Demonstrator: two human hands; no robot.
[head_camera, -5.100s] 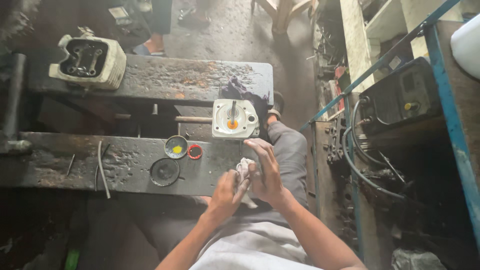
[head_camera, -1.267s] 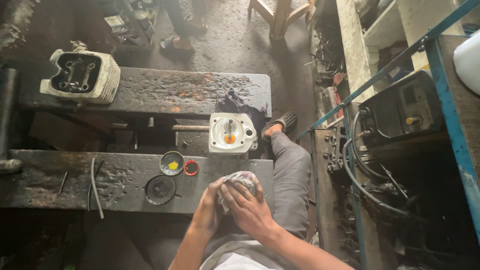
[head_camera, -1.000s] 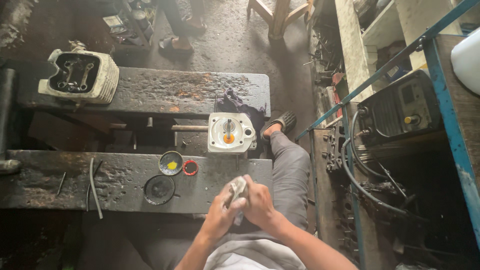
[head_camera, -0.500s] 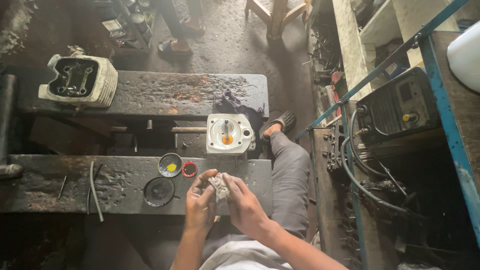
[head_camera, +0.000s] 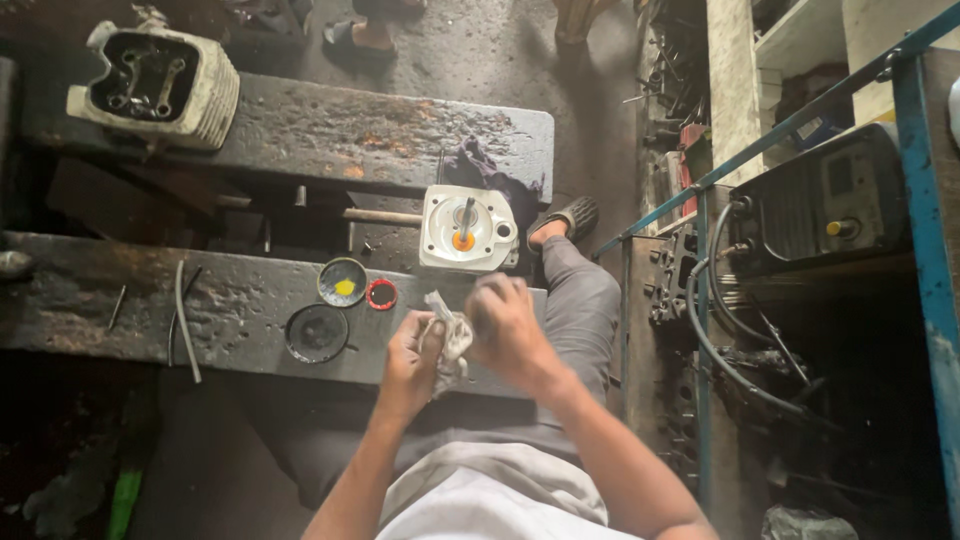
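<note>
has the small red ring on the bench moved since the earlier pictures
No. The small red ring lies beside the round dish with the yellow spot, below the white engine part, as before.

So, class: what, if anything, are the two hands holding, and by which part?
Both hands hold a crumpled pale rag. The left hand grips its left side; the right hand closes on its right side. Whether anything is wrapped inside cannot be told.

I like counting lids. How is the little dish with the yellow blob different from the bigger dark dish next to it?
The little dish has a yellow blob inside; the bigger dark dish looks plain dark all over. The little dish is smaller and lies farther from the person; the bigger dark dish lies nearer the left hand. Both are round, shallow and rest flat on the dirty bench.
</note>
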